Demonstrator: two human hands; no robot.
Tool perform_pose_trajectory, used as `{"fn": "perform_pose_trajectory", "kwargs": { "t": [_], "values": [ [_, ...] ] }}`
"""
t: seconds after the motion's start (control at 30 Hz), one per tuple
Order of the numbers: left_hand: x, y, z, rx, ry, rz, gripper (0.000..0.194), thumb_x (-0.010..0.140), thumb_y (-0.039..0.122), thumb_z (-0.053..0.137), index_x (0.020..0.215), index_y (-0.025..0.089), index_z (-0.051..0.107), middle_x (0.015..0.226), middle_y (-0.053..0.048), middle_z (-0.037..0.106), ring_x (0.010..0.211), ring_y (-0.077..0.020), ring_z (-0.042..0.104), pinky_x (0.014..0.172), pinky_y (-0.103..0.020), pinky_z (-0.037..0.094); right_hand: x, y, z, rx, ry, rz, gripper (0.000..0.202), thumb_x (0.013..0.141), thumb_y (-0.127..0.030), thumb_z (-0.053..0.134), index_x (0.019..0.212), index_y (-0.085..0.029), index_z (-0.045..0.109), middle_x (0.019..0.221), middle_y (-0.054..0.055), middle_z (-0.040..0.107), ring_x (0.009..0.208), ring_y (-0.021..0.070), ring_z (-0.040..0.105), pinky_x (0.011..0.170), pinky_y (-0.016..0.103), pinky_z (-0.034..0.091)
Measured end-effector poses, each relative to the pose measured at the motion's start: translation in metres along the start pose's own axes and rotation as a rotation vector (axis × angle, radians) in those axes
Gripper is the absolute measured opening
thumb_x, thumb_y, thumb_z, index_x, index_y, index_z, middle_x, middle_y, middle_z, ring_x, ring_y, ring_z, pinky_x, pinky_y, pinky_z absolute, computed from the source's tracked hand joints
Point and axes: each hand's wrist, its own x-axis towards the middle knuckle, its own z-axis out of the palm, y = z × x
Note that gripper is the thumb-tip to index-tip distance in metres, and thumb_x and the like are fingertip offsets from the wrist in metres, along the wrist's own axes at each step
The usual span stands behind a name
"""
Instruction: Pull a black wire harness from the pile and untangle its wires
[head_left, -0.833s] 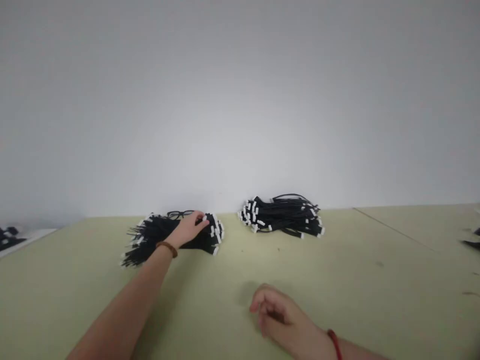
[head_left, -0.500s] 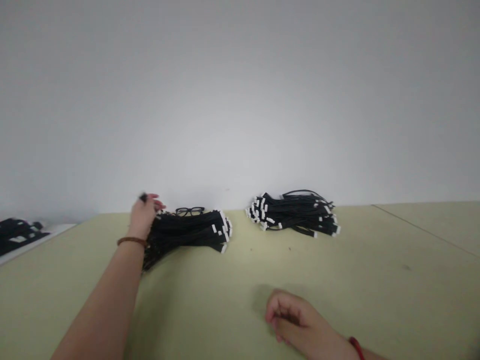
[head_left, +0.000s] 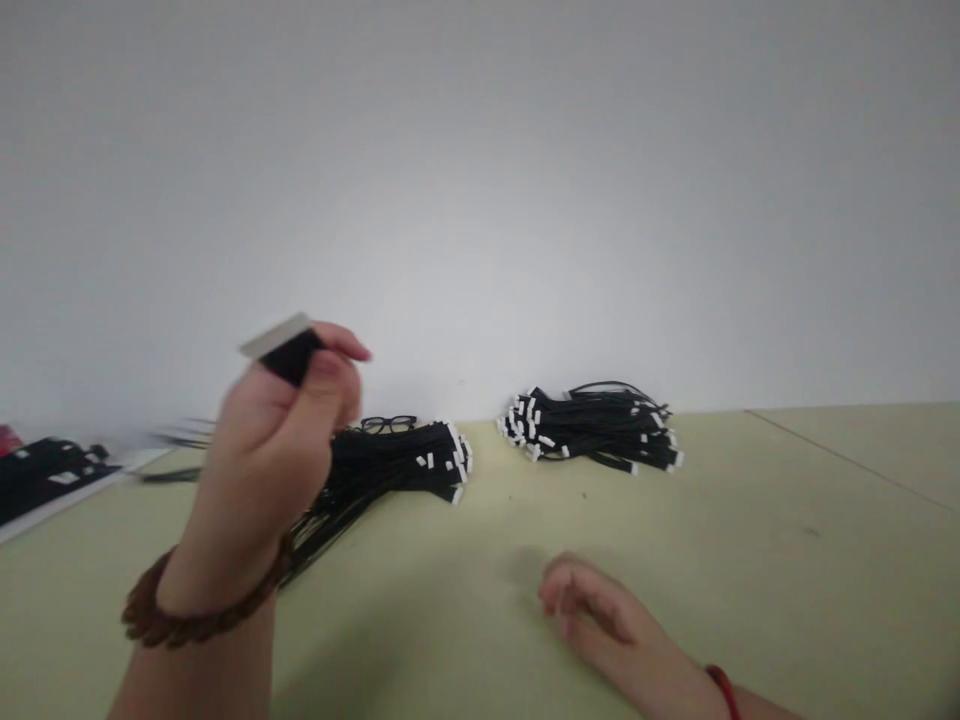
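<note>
- At the far left edge of the counter (head_left: 750,560), a white tray (head_left: 52,500) carries a few black cables (head_left: 45,465); a bit of something red shows behind them, too small to make out.
- The left hand (head_left: 262,460) is raised off the counter, near the camera, with a brown bead bracelet (head_left: 195,615) on the wrist. Its fingers (head_left: 330,365) are closed on a black cable (head_left: 289,352) with a white plug at its end. The plug points up and to the left. The picture is blurred here, so the rest of the cable cannot be followed.
- Just behind the hand, a pile (head_left: 382,465) of the same black cables lies flat on the counter, its long axis running left to right, white plugs crowded at the right end and loose strands fanning out toward the lower left.
- A pair of black glasses (head_left: 386,423) sits at the back of that pile, against the wall (head_left: 480,180).
- A second pile (head_left: 592,428) lies further right, well apart from the first, also laid left to right, with white plugs at both ends.
- The right hand (head_left: 600,610) rests on the counter in front, its fingers loosely curled and holding nothing; a red cord (head_left: 724,690) circles the wrist.
- No writing or label can be read anywhere.
</note>
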Motion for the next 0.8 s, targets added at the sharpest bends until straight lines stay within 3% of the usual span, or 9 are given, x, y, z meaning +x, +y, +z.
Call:
{"fn": "perform_pose_trajectory", "kwargs": {
  "t": [0.07, 0.13, 0.23, 0.3, 0.43, 0.53, 0.63, 0.7, 0.8],
  "values": [
    [-0.012, 0.007, 0.038, -0.149, -0.2, 0.033, 0.017, 0.092, 0.038, 0.046, 0.084, 0.026, 0.055, 0.052, 0.005, 0.037, 0.046, -0.0116, 0.036, 0.045, -0.026, 0.028, -0.001, -0.024, -0.001, -0.002, 0.007, -0.096, 0.034, 0.079, -0.03, 0.058, 0.112, -0.023, 0.052, 0.119, 0.008, 0.05, 0.11, 0.0218, 0.045, 0.097, 0.037, 0.03],
    [-0.02, 0.001, 0.064, -0.148, -0.367, 0.002, 0.022, 0.092, 0.035, 0.048, 0.078, 0.02, 0.057, 0.065, 0.001, 0.052, 0.062, -0.0135, 0.049, 0.058, -0.027, 0.039, 0.001, -0.049, 0.002, 0.027, -0.06, -0.155, 0.057, 0.077, -0.037, 0.061, 0.129, -0.026, 0.039, 0.133, 0.007, 0.042, 0.123, 0.0237, 0.037, 0.102, 0.038, 0.027],
    [-0.028, -0.016, 0.078, -0.35, -0.426, -0.15, 0.025, 0.093, 0.032, 0.046, 0.075, 0.019, 0.057, 0.073, -0.001, 0.056, 0.073, -0.0143, 0.052, 0.072, -0.028, 0.042, 0.004, -0.074, 0.011, -0.115, -0.089, 0.006, 0.05, 0.07, -0.034, 0.068, 0.114, -0.021, 0.046, 0.11, 0.01, 0.054, 0.106, 0.0279, 0.05, 0.094, 0.044, 0.036],
    [-0.033, -0.021, 0.077, -0.65, -0.373, -0.319, 0.023, 0.093, 0.03, 0.045, 0.075, 0.019, 0.056, 0.07, 0.001, 0.055, 0.073, -0.0142, 0.055, 0.075, -0.028, 0.042, 0.005, -0.076, 0.016, -0.349, 0.066, 0.078, 0.05, 0.064, -0.028, 0.07, 0.107, -0.021, 0.046, 0.111, 0.012, 0.05, 0.103, 0.0307, 0.049, 0.09, 0.048, 0.037],
    [-0.049, -0.009, 0.076, -0.97, -0.321, -0.422, 0.019, 0.091, 0.028, 0.05, 0.076, 0.021, 0.058, 0.063, 0.002, 0.052, 0.076, -0.0146, 0.06, 0.078, -0.026, 0.044, 0.002, -0.054, 0.021, -0.456, 0.304, -0.239, 0.079, 0.054, -0.017, 0.073, 0.122, -0.021, 0.033, 0.128, 0.015, 0.033, 0.124, 0.0336, 0.031, 0.101, 0.047, 0.028],
    [-0.058, -0.002, 0.087, -0.962, -0.334, -0.383, 0.017, 0.088, 0.029, 0.054, 0.074, 0.022, 0.06, 0.061, 0.001, 0.053, 0.076, -0.0152, 0.06, 0.077, -0.026, 0.044, 0.002, -0.04, 0.019, -0.198, 0.155, -0.414, 0.074, 0.057, -0.015, 0.069, 0.124, -0.023, 0.038, 0.129, 0.012, 0.038, 0.122, 0.0306, 0.036, 0.097, 0.041, 0.033],
    [-0.055, -0.001, 0.087, -0.937, -0.248, -0.407, 0.017, 0.085, 0.032, 0.059, 0.071, 0.022, 0.06, 0.054, 0.003, 0.042, 0.054, -0.01, 0.049, 0.057, -0.022, 0.042, 0.007, -0.042, 0.002, 0.159, 0.216, -0.476, 0.024, 0.071, -0.017, 0.055, 0.094, -0.022, 0.058, 0.094, 0.006, 0.056, 0.092, 0.0235, 0.052, 0.08, 0.035, 0.042],
    [-0.05, 0.001, 0.07, -0.844, -0.144, -0.4, 0.018, 0.081, 0.034, 0.063, 0.068, 0.022, 0.061, 0.052, 0.006, 0.029, 0.042, -0.006, 0.029, 0.042, -0.018, 0.031, 0.015, -0.053, -0.019, 0.298, 0.378, -0.497, 0.009, 0.08, -0.021, 0.047, 0.076, -0.024, 0.054, 0.07, 0.001, 0.046, 0.067, 0.0176, 0.047, 0.064, 0.03, 0.04],
    [-0.049, 0.008, 0.036, -0.498, -0.014, -0.274, 0.017, 0.075, 0.04, 0.067, 0.066, 0.027, 0.061, 0.052, 0.005, 0.027, 0.042, -0.0077, 0.018, 0.037, -0.021, 0.023, 0.024, -0.07, -0.049, 0.385, 0.473, -0.518, 0.011, 0.081, -0.017, 0.046, 0.076, -0.025, 0.05, 0.071, -0.002, 0.04, 0.062, 0.0142, 0.041, 0.055, 0.026, 0.036]
  ]
}}
